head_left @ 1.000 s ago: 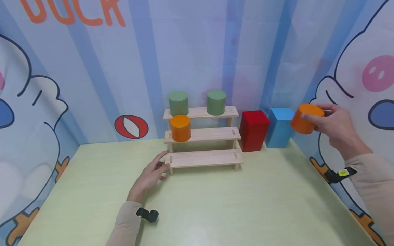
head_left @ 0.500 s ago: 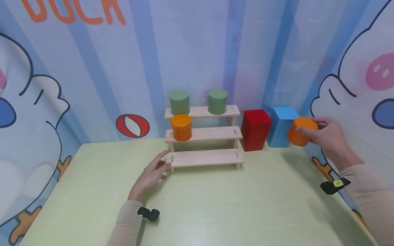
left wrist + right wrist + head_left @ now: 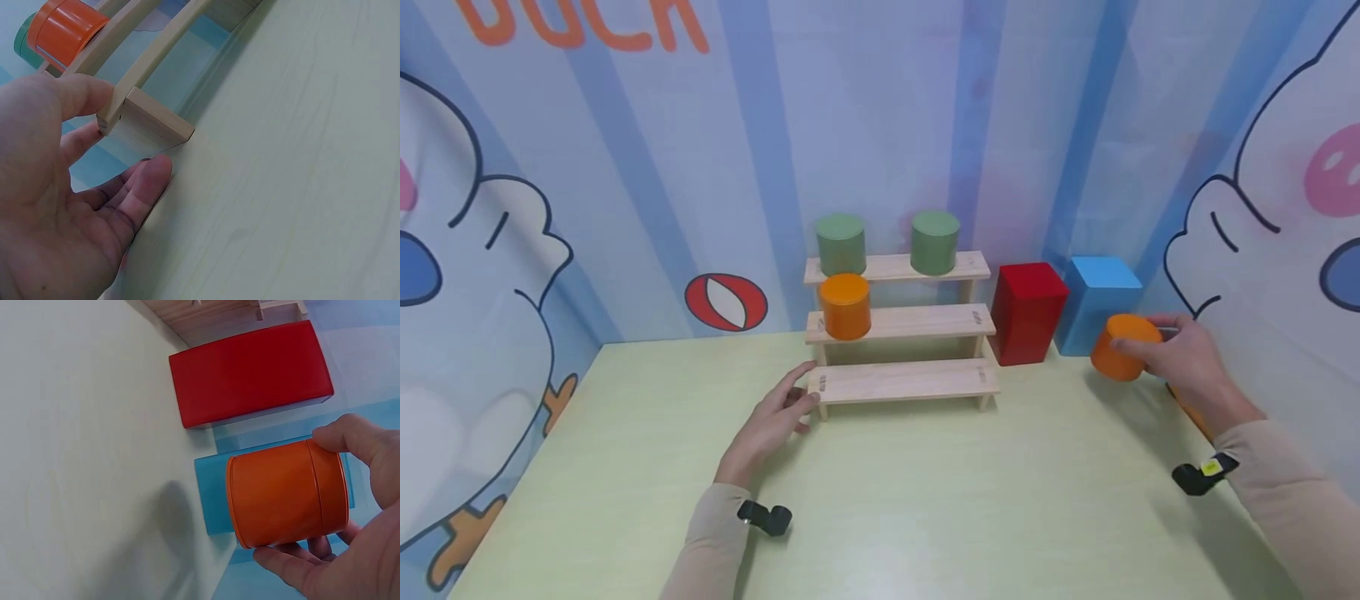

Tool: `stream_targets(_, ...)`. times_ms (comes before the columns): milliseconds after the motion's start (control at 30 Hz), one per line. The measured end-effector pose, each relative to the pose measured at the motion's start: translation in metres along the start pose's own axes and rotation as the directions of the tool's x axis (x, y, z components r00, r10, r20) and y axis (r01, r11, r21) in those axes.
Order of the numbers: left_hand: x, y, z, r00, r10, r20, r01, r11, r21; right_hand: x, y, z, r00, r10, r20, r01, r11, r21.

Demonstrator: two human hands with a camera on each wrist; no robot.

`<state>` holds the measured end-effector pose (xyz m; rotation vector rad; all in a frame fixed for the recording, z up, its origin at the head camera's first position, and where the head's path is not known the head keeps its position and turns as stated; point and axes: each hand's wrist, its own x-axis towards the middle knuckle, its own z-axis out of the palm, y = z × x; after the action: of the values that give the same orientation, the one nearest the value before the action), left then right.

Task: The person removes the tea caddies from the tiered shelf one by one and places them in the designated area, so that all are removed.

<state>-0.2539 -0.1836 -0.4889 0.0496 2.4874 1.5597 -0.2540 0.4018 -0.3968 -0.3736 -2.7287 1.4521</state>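
Note:
My right hand grips an orange canister by its side, with the thumb and fingers around it. The canister hangs tilted above the table, in front of the blue box; a seam near one end shows in the right wrist view. My left hand holds the left end of the lowest board of a three-step wooden shelf, its other fingers loosely bent below. Another orange canister stands at the left of the middle step. Two green canisters stand apart on the top step.
A red box stands just right of the shelf, with a blue box beside it. Behind them rises a striped, printed backdrop, folding round both sides of the pale table.
My right hand has come down and slightly left with the orange canister, from beside the blue box's top to lower in front of it. The left hand stays at the shelf.

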Motion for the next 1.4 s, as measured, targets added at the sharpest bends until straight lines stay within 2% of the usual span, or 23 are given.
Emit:
stream_targets(200,0.001,-0.001,0.000,1.000,-0.005,0.000,0.005,1.000,-0.006,0.002,0.013,0.007,0.999,0.012,0.033,-0.011,1.000,-0.020)
stream_targets(633,0.004,-0.003,0.000,1.000,0.009,0.000,-0.009,1.000,-0.015,0.002,0.029,0.025,0.998,0.057,0.033,-0.057,0.998,-0.006)
stream_targets(800,0.003,-0.003,-0.001,1.000,-0.003,-0.003,0.003,1.000,-0.014,0.002,0.032,0.025,0.997,0.060,0.050,-0.060,0.998,-0.004)
stream_targets(1200,0.002,-0.006,-0.003,1.000,0.025,0.005,-0.025,0.998,-0.059,0.005,0.037,0.022,0.995,0.054,0.086,-0.051,0.998,-0.036)
stream_targets(1400,0.001,-0.004,-0.002,1.000,0.027,0.007,-0.026,0.998,-0.059,0.003,0.040,0.020,0.995,0.065,0.072,-0.061,0.997,-0.052)
